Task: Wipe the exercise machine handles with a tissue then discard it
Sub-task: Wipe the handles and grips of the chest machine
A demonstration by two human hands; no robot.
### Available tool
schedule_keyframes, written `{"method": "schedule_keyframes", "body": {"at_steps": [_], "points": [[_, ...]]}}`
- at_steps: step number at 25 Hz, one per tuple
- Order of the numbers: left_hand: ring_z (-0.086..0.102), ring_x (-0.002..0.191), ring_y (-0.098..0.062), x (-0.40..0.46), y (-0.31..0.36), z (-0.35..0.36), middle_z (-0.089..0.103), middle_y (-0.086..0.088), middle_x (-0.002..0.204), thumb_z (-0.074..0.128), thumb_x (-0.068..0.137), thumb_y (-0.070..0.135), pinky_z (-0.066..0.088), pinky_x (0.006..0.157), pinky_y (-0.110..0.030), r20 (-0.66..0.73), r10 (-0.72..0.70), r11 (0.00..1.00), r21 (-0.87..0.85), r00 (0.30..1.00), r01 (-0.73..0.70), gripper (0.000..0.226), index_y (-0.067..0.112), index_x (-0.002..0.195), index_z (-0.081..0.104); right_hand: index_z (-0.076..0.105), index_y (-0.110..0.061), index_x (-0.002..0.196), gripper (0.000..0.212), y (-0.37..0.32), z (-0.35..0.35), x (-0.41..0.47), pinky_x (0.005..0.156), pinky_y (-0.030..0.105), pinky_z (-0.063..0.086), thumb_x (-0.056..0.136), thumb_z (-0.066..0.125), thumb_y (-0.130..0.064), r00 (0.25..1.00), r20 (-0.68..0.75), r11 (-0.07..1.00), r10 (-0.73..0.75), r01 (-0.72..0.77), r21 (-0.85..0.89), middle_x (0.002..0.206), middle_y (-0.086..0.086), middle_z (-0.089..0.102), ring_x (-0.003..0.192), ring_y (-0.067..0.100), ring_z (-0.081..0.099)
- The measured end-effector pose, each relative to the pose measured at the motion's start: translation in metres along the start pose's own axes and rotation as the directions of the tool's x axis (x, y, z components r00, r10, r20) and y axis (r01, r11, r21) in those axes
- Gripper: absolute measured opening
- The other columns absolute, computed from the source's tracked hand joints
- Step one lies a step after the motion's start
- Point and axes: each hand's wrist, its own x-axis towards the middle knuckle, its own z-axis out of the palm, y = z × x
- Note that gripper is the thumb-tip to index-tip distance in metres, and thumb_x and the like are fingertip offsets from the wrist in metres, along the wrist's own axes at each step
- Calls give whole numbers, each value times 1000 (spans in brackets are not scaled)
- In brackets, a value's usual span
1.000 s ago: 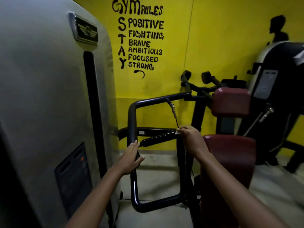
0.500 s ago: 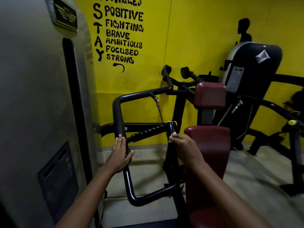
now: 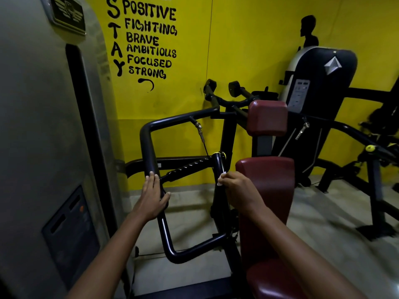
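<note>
A black tubular handle frame of the exercise machine stands in front of me. My left hand rests on its left upright bar, fingers straight along the tube and thumb across it. My right hand grips the right upright handle with a small white tissue bunched under its fingers; only a corner of the tissue shows. A ribbed black grip runs between the two uprights.
A tall grey weight-stack cover fills the left. Dark red seat pads sit right of the handle. Another black machine stands against the yellow wall, with more frames at the far right on the concrete floor.
My right hand with the tissue has slid from the top of the right upright a little way down it. My left hand stays on the left bar. My view shifted rightwards.
</note>
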Motion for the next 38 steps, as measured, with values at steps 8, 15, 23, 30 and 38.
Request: {"method": "schedule_keyframes", "body": {"at_steps": [8,15,23,30,38], "points": [[-14,146,-23,-2,1,2,-14,-9,159,41,98,41,2,118,-37,-32,-12,1000,-28,999,11,77,6,151,-2,75,-8,89,18,4,-25,-5,70,26,56,74,71,2,994,107,991,8,-22,130,92,5,70,79,18,67],[-16,145,-20,-2,-1,3,-16,-5,158,42,99,40,1,116,-34,-52,4,999,-47,999,-6,76,8,151,-2,71,-3,103,22,25,-4,81,85,31,52,83,63,1,988,-33,984,154,-150,101,104,12,68,97,25,64],[-12,146,-20,-5,2,6,-10,-6,159,43,99,35,3,117,-34,-117,2,997,-78,993,-12,72,7,152,3,74,-5,94,30,16,1,18,64,29,57,67,74,10,994,-41,994,-103,102,-40,91,9,69,79,25,66],[-12,146,-21,-7,5,3,-11,-7,159,42,99,38,3,117,-35,-102,5,998,-54,995,-10,73,7,152,2,73,-7,83,12,10,-14,1,55,33,56,75,64,-6,959,97,963,-266,270,-29,85,6,69,74,22,64],[-16,145,-18,-6,1,4,-14,-6,159,41,99,38,1,116,-32,-90,18,997,-68,996,-25,74,7,151,0,64,-4,108,22,27,1,85,72,35,55,88,55,0,971,182,944,-152,197,-264,117,12,61,104,26,55]]}}
